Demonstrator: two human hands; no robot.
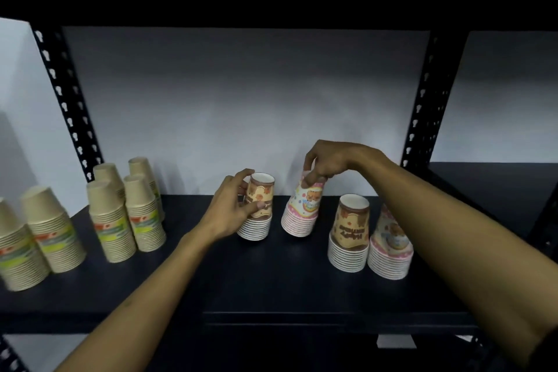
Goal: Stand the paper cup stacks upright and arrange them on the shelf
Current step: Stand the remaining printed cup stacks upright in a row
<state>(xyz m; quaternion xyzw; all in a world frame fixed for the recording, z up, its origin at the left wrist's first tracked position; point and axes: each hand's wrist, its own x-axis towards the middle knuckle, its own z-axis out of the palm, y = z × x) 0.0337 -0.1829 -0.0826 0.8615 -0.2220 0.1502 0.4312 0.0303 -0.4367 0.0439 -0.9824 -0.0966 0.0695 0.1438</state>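
Two printed paper cup stacks stand mouth-down near the middle of the black shelf [271, 278]. My left hand [232, 208] grips the side of the brown bear-print stack [258, 214], which stands straight. My right hand [324, 164] pinches the top of the pink bear-print stack [303, 211], which leans a little to the right. Further right, a second brown stack [350, 235] and a second pink stack [391, 246] stand upright side by side, partly behind my right forearm.
Several tan cup stacks [126, 214] with green and orange bands stand upright at the left end of the shelf. Black perforated uprights [65, 96] frame the bay, and an upper shelf beam [271, 0] runs overhead. A white wall lies behind.
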